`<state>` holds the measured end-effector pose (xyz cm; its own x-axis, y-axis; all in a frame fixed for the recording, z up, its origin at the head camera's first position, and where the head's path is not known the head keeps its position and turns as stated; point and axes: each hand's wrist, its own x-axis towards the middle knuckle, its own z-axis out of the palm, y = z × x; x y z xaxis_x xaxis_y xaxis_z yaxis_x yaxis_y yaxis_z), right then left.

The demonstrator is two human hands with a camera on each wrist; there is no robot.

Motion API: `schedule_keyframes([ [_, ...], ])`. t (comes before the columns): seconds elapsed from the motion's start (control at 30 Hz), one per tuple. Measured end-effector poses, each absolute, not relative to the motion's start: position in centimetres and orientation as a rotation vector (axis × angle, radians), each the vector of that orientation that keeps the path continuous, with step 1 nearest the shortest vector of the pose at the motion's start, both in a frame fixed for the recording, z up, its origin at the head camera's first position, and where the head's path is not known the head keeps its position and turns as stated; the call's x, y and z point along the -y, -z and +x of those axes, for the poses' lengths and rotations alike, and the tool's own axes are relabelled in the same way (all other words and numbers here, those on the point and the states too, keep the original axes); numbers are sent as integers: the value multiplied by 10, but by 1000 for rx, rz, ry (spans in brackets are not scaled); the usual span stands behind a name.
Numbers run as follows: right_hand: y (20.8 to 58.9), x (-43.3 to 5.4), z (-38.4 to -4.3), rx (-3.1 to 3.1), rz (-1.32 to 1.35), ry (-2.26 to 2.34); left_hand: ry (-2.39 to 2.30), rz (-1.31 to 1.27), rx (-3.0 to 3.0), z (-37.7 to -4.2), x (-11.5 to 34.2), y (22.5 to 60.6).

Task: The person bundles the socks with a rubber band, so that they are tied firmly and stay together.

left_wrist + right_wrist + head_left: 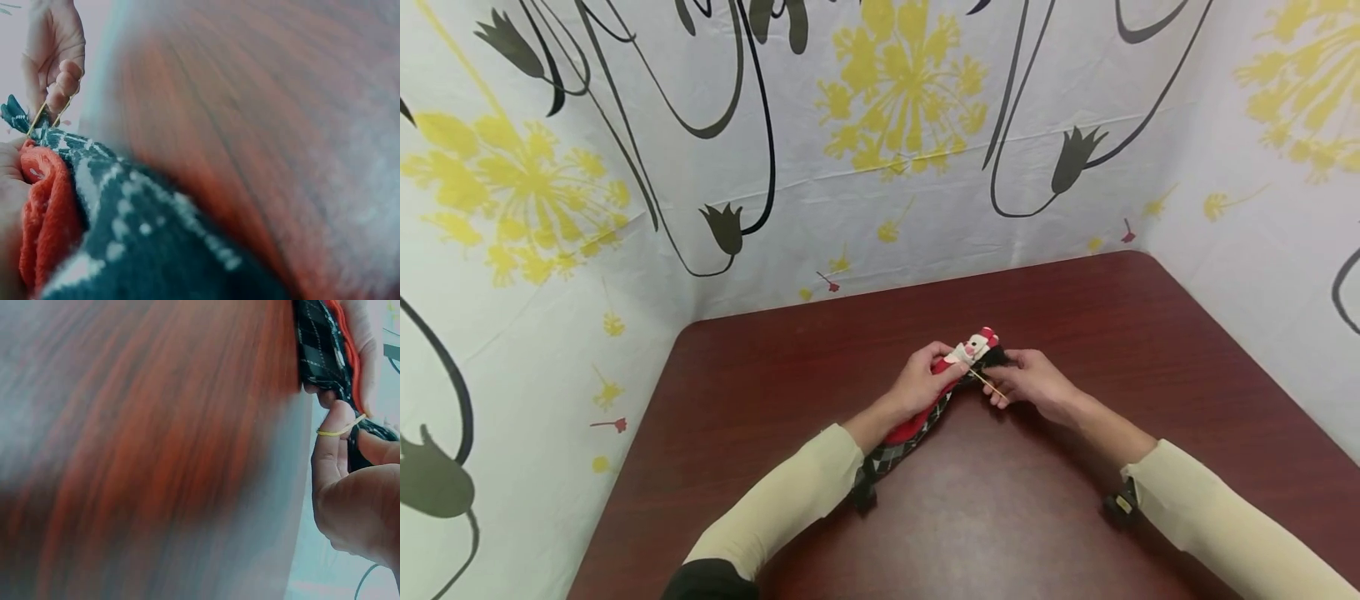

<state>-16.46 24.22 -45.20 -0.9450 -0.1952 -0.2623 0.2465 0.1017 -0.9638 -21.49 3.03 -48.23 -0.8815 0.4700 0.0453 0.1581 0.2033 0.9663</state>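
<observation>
A red knitted sock with a white-and-red figure on it lies against a dark argyle-patterned sock, the two forming a long bundle above the table. My left hand grips this bundle near its far end, thumb on top. Around the gathered end runs a thin yellow rubber band. The curled fingers of my right hand pull the band out taut; in the right wrist view the band loops over a fingertip. Dark sock fabric also lies between that hand's thumb and fingers.
A reddish-brown wooden table with rounded corners lies under both hands. White fabric walls with yellow and grey flower prints stand at its back and sides. A small black device sits at the right wrist.
</observation>
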Motion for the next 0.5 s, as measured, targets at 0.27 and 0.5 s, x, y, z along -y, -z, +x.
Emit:
schedule_keyframes([
  [0.27, 453, -254, -159, -2026, -104, 1814, -1776, 548, -2215, -216, -29, 484],
  [0.5, 453, -264, -157, -1986, -267, 1689, -1788, 539, -2203, -216, -31, 484],
])
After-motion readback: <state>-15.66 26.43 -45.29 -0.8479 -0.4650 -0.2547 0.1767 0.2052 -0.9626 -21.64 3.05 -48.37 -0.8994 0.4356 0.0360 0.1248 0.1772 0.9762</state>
